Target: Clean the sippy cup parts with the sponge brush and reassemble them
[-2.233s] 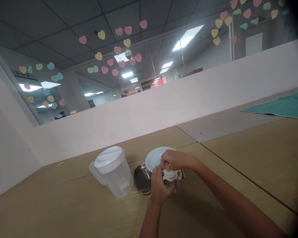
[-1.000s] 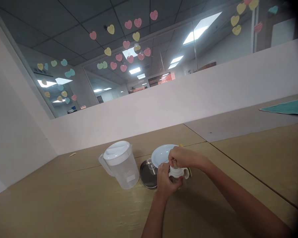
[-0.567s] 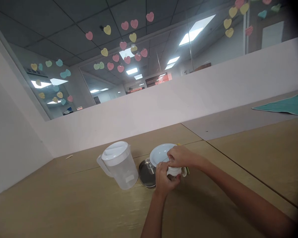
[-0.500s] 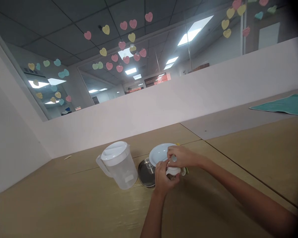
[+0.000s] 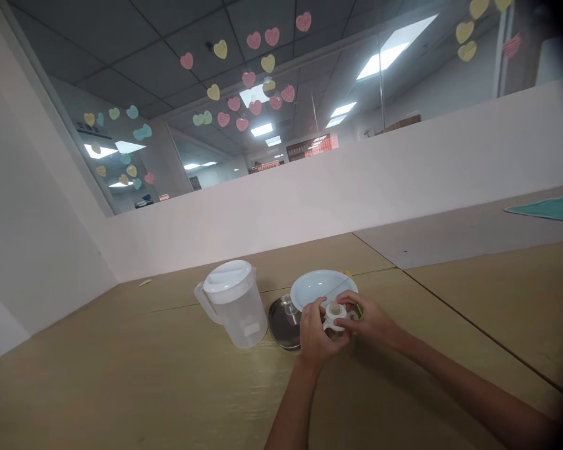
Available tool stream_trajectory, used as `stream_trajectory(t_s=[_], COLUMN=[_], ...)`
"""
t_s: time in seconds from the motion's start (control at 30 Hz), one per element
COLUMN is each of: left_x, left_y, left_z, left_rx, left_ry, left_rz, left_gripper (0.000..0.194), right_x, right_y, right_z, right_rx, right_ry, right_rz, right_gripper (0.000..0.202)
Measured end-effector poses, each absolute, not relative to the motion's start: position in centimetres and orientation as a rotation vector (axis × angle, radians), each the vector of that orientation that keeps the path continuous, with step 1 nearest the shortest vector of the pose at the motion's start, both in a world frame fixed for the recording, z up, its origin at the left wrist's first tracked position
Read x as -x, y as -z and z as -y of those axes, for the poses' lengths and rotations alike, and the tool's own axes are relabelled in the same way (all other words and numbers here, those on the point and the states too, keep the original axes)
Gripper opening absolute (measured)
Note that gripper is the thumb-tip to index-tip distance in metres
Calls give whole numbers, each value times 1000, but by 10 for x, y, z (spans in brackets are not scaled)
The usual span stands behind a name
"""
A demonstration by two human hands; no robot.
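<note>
Between my hands is a small white round fitting (image 5: 329, 324) with loop-like side pieces and a beige, rounded top (image 5: 335, 307); its exact kind is unclear. My left hand (image 5: 315, 334) closes around its left side, thumb beneath. On the other side, my right hand (image 5: 373, 322) grips it with fingers and thumb. Just behind them sits a pale blue-white bowl (image 5: 309, 285), partly covered by my fingers. A dark metal tray (image 5: 281, 331) lies left of my left hand, bearing a small clear cup (image 5: 291, 310).
A translucent pitcher (image 5: 244, 312) with a white lid stands left of the tray. Something yellow-green (image 5: 359, 310) shows partly behind my right hand. A teal cloth (image 5: 551, 207) lies at the far right. Beyond the table (image 5: 145, 369) rises a white wall (image 5: 281, 203) below glass.
My right hand has come down from above the white fitting to its right side, uncovering the beige top. My left hand keeps its hold. The view has shifted slightly.
</note>
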State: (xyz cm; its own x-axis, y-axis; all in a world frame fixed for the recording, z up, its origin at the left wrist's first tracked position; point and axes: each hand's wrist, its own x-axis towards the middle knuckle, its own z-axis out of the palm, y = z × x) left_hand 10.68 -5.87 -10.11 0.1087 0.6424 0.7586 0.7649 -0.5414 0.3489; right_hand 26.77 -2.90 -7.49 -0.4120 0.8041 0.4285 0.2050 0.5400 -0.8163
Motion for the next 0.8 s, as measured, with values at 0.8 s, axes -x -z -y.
stream_trajectory(t_s=[0.8], left_x=[-52], left_y=[112], left_z=[32], left_rx=[1634], left_ry=[1125], left_rz=[1912], left_gripper=[29], right_x=[-254], right_y=[108], right_z=[32], right_rx=[926], right_ry=[-476], right_rz=[1858], right_gripper=[33])
